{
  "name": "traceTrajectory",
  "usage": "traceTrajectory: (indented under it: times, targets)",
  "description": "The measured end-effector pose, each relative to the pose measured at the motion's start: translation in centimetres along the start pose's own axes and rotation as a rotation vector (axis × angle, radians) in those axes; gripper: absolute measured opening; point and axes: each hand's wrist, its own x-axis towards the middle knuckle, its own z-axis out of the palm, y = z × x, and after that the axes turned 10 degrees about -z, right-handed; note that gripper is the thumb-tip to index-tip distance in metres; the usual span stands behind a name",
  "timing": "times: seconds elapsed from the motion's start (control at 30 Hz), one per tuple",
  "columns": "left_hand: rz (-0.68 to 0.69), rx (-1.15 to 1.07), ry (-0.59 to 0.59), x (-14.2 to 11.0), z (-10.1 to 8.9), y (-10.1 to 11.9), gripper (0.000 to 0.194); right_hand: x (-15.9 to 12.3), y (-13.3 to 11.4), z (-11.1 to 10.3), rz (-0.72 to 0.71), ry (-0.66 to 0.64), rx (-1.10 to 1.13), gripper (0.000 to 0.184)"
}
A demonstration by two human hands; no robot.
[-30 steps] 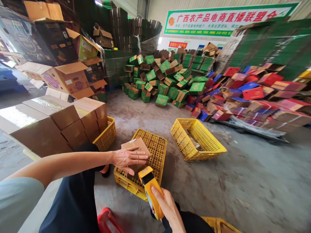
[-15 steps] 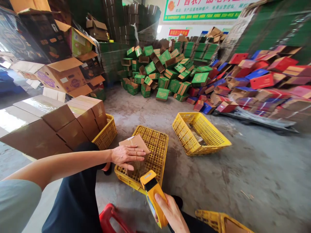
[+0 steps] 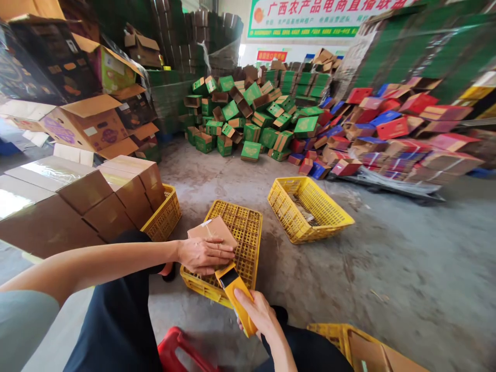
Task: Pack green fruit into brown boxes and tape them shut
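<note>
Where crate (image 3: 166,218) holds cartons (image 3: 109,213), hands (image 3: 205,255) at small box (image 3: 214,231)

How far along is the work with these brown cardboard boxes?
Apparently done: the stacked brown boxes, closed, shiny tape on top. In hand: the left hand rests on a small cardboard box over a yellow lattice crate; the right hand holds a yellow tape dispenser close by. Left to do: probably finishing this box, perhaps then the cardboard at lower right. Total unclear.

Both hands (image 3: 205,255) close together, low.
</note>
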Motion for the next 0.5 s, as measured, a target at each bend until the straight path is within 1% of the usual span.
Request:
traceTrajectory:
  times: [0.07, 0.13, 0.27, 0.37, 0.47, 0.5]
  targets:
    - [0.019, -0.026, 0.019, 0.2, 0.1, -0.2, 0.057, 0.5, 0.4, 0.2, 0.012, -0.004, -0.005, 0.078]
    - [-0.009, -0.045, 0.039, 0.0, 0.1, -0.8, 0.058, 1.0, 0.6, 0.4, 0.0, -0.015, 0.014, 0.08]
    - [-0.027, -0.062, 0.044, -0.7, 0.0, -2.0, 0.056, 1.1, 0.7, 0.4, -0.037, -0.022, 0.031, 0.076]
    - [-0.04, -0.078, 0.045, -0.7, 0.1, -2.3, 0.054, 0.2, 1.1, -0.2, -0.05, -0.026, 0.001, 0.074]
    - [-0.055, -0.09, 0.04, -0.6, 0.2, -2.4, 0.052, -1.3, 2.2, -1.0, -0.084, -0.035, 0.029, 0.067]
    - [-0.056, -0.087, 0.034, -0.5, 0.2, -2.4, 0.051, -1.9, 2.7, -1.4, -0.073, -0.025, 0.049, 0.063]
